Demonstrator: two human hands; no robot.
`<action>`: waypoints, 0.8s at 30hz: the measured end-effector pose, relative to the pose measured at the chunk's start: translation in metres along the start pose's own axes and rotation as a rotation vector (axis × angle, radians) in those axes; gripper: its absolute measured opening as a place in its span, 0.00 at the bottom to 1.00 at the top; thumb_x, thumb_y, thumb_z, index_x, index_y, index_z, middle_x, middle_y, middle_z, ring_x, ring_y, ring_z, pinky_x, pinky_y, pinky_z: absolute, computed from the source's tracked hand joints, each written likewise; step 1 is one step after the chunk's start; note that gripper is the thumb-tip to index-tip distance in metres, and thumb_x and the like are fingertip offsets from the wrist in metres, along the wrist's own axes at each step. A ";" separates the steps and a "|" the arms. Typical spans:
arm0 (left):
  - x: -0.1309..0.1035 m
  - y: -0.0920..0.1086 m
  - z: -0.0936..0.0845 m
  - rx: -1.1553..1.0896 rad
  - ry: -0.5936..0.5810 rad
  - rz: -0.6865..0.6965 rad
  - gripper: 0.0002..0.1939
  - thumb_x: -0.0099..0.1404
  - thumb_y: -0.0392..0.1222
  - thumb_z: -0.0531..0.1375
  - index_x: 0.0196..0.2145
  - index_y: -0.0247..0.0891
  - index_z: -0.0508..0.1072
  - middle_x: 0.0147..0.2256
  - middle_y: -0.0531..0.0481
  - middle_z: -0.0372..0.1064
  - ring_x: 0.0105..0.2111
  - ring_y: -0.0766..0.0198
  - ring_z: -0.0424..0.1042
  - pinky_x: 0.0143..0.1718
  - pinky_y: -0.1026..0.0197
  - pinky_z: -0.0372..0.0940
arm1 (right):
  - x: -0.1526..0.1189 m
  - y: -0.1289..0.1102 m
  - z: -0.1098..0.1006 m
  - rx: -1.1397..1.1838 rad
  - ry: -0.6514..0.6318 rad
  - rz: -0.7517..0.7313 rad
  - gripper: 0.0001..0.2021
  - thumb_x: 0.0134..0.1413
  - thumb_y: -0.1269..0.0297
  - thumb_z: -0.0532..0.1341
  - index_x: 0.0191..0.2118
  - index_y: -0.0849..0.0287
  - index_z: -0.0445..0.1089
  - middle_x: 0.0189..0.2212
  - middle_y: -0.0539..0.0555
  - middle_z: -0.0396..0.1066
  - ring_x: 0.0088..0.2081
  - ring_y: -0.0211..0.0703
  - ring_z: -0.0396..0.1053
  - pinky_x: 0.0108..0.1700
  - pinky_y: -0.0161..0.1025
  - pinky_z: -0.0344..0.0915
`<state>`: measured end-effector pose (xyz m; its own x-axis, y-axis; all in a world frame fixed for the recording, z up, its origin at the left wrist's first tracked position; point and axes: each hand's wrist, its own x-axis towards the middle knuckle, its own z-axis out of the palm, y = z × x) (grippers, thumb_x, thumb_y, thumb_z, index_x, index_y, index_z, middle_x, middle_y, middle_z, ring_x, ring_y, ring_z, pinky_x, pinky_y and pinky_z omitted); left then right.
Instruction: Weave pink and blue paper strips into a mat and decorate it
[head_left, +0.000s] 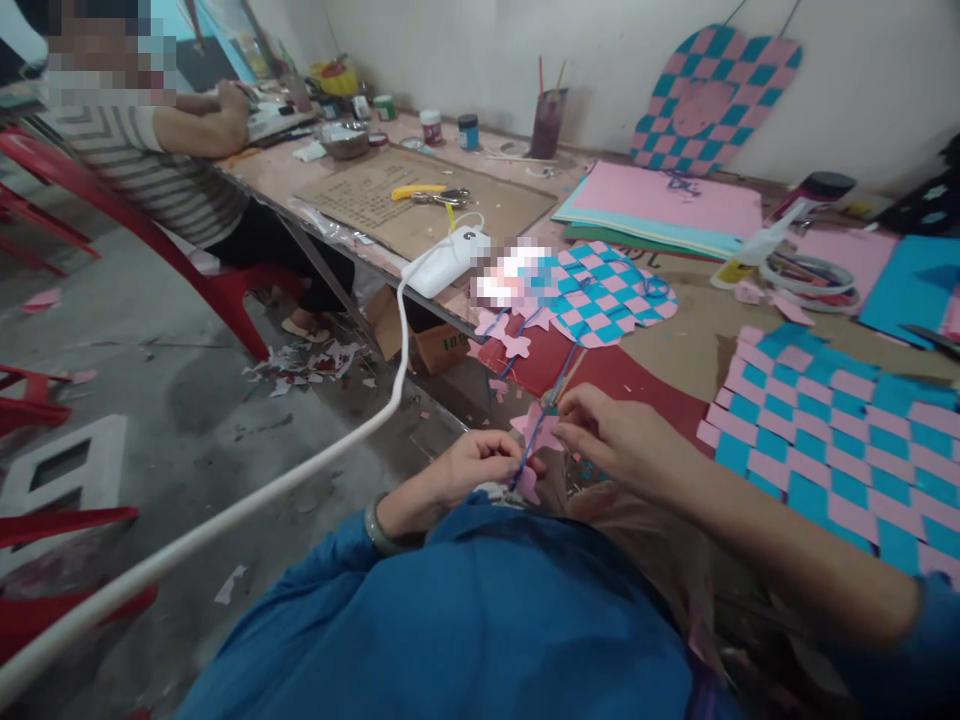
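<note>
Pink cutout (537,428) pinched between both nearly closed hands (549,447)

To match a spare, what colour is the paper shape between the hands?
Pink; the paper shape shows best in the head view.

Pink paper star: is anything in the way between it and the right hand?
No, nothing that I can see. The right hand is right beside the pink paper star. A blue string crosses the front of it, but doesn't block the hand's side.
</note>
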<state>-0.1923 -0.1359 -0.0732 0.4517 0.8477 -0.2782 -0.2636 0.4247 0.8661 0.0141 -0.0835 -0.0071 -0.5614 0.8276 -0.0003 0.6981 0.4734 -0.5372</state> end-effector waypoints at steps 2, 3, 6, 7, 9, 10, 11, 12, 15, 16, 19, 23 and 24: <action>-0.001 0.007 0.003 -0.057 -0.031 0.025 0.18 0.48 0.51 0.69 0.24 0.34 0.69 0.27 0.47 0.74 0.23 0.68 0.69 0.27 0.66 0.60 | -0.003 -0.002 0.005 0.131 0.005 0.025 0.08 0.58 0.58 0.55 0.36 0.56 0.63 0.26 0.50 0.73 0.24 0.38 0.70 0.23 0.33 0.59; -0.001 0.010 0.005 -0.077 -0.040 0.037 0.18 0.48 0.50 0.69 0.24 0.34 0.69 0.28 0.47 0.74 0.23 0.68 0.69 0.26 0.66 0.60 | -0.003 -0.002 0.006 0.215 0.009 0.038 0.08 0.58 0.58 0.54 0.36 0.56 0.62 0.26 0.50 0.72 0.24 0.38 0.70 0.22 0.33 0.61; 0.002 0.019 0.009 -0.105 -0.038 0.056 0.17 0.48 0.49 0.69 0.23 0.34 0.69 0.29 0.46 0.75 0.24 0.67 0.70 0.24 0.67 0.60 | -0.003 -0.006 0.006 0.525 -0.019 0.089 0.09 0.59 0.57 0.53 0.36 0.57 0.60 0.26 0.50 0.70 0.21 0.36 0.68 0.21 0.34 0.64; 0.004 0.021 0.009 -0.116 -0.045 0.053 0.17 0.47 0.49 0.69 0.23 0.34 0.69 0.29 0.45 0.75 0.26 0.65 0.72 0.25 0.66 0.61 | -0.002 -0.008 0.005 0.623 -0.042 0.107 0.09 0.58 0.56 0.53 0.35 0.57 0.59 0.26 0.49 0.70 0.21 0.36 0.67 0.20 0.34 0.64; 0.007 0.024 0.010 -0.140 -0.072 0.044 0.17 0.46 0.48 0.70 0.22 0.34 0.69 0.29 0.45 0.75 0.29 0.62 0.73 0.28 0.64 0.64 | 0.001 -0.010 0.002 0.773 -0.072 0.141 0.09 0.57 0.56 0.54 0.35 0.57 0.58 0.25 0.48 0.68 0.20 0.35 0.67 0.20 0.33 0.63; 0.009 0.024 0.010 -0.145 -0.084 0.039 0.17 0.46 0.48 0.70 0.22 0.35 0.69 0.29 0.46 0.74 0.29 0.63 0.73 0.29 0.64 0.65 | 0.002 -0.011 0.000 0.821 -0.071 0.155 0.10 0.56 0.56 0.55 0.34 0.57 0.58 0.24 0.48 0.67 0.20 0.35 0.66 0.20 0.33 0.63; 0.010 0.024 0.010 -0.141 -0.090 0.033 0.17 0.47 0.49 0.70 0.23 0.35 0.69 0.28 0.47 0.74 0.27 0.64 0.72 0.29 0.64 0.65 | 0.004 -0.011 -0.001 0.850 -0.063 0.167 0.10 0.55 0.57 0.56 0.34 0.57 0.58 0.23 0.47 0.67 0.20 0.34 0.66 0.20 0.32 0.62; 0.012 0.024 0.009 -0.130 -0.089 0.030 0.17 0.47 0.49 0.69 0.23 0.35 0.69 0.28 0.48 0.73 0.25 0.66 0.70 0.28 0.65 0.64 | 0.006 -0.010 -0.001 0.866 -0.054 0.177 0.10 0.54 0.57 0.58 0.33 0.57 0.59 0.23 0.47 0.66 0.20 0.34 0.66 0.20 0.32 0.62; 0.017 0.024 0.010 -0.098 -0.074 0.008 0.18 0.47 0.49 0.69 0.23 0.34 0.68 0.26 0.49 0.71 0.23 0.70 0.67 0.26 0.66 0.62 | 0.011 -0.005 -0.001 0.861 -0.001 0.188 0.09 0.51 0.59 0.60 0.31 0.58 0.60 0.22 0.46 0.64 0.19 0.32 0.64 0.19 0.30 0.58; 0.019 0.024 0.011 -0.106 -0.072 -0.008 0.19 0.47 0.50 0.69 0.23 0.34 0.68 0.25 0.49 0.71 0.22 0.69 0.67 0.27 0.65 0.63 | 0.012 -0.003 -0.001 0.849 0.016 0.188 0.09 0.50 0.60 0.60 0.31 0.58 0.60 0.21 0.46 0.63 0.19 0.32 0.64 0.18 0.29 0.57; 0.026 0.027 0.017 -0.157 -0.057 -0.081 0.23 0.46 0.57 0.68 0.25 0.35 0.67 0.21 0.51 0.69 0.22 0.66 0.69 0.27 0.62 0.65 | 0.017 0.000 -0.003 0.840 0.061 0.211 0.09 0.49 0.60 0.60 0.31 0.58 0.61 0.21 0.45 0.63 0.19 0.32 0.63 0.19 0.30 0.58; 0.034 0.031 0.022 -0.055 0.019 -0.119 0.23 0.48 0.57 0.67 0.28 0.33 0.70 0.18 0.53 0.67 0.19 0.69 0.66 0.24 0.66 0.59 | 0.024 0.000 -0.010 0.840 0.093 0.318 0.09 0.45 0.60 0.60 0.30 0.58 0.61 0.23 0.46 0.64 0.20 0.32 0.63 0.22 0.32 0.61; 0.035 0.031 0.022 -0.022 0.026 -0.112 0.22 0.48 0.57 0.67 0.28 0.33 0.70 0.19 0.53 0.67 0.19 0.70 0.65 0.23 0.67 0.58 | 0.025 0.000 -0.011 0.823 0.097 0.328 0.08 0.45 0.60 0.60 0.30 0.58 0.62 0.24 0.46 0.65 0.20 0.32 0.64 0.23 0.32 0.62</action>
<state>-0.1661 -0.1000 -0.0468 0.4571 0.8025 -0.3835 -0.2316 0.5237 0.8199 0.0050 -0.0594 0.0022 -0.3233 0.9227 -0.2098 0.2558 -0.1282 -0.9582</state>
